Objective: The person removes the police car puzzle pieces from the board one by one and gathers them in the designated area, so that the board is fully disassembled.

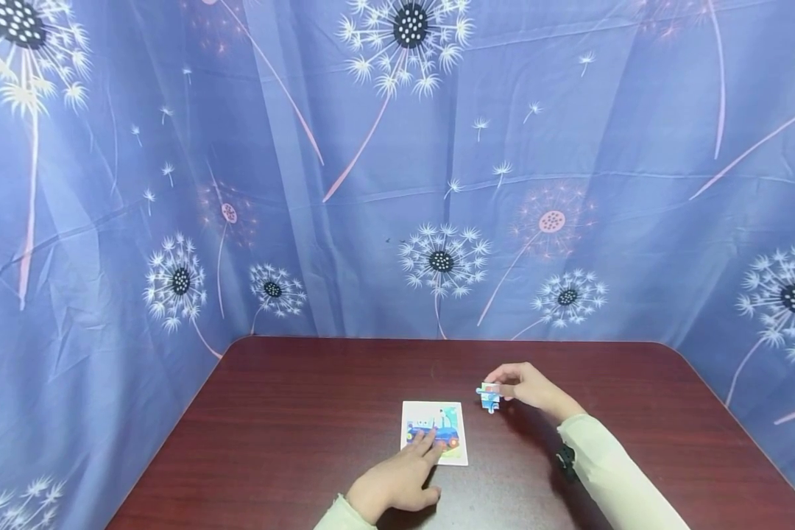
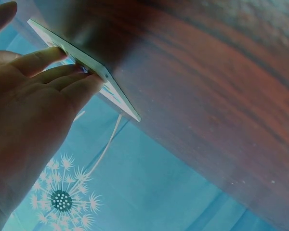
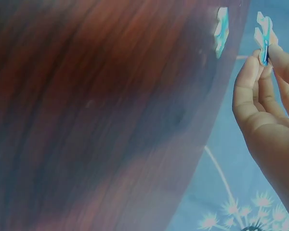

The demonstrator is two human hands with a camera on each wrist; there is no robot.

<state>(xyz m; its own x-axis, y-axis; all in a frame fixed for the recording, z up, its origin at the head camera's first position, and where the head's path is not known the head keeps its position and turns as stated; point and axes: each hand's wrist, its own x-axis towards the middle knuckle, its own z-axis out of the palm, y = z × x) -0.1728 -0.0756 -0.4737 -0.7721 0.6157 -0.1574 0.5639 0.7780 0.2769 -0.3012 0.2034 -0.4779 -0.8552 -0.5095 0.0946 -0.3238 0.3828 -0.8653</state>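
Observation:
My left hand lies on a white-edged square picture puzzle showing a blue vehicle, its fingers extended over the lower part. In the left wrist view the fingertips touch the puzzle's picture side, and the fingers hide part of that picture. Between thumb and fingers, my right hand pinches a small jigsaw piece with blue on it, held above the table. Another jigsaw piece lies on the table close by; in the head view the held piece overlaps it.
The dark red wooden table has rounded far corners. Behind it and along both sides hangs a blue curtain printed with dandelions. A black device sits at the right wrist, by the pale sleeve.

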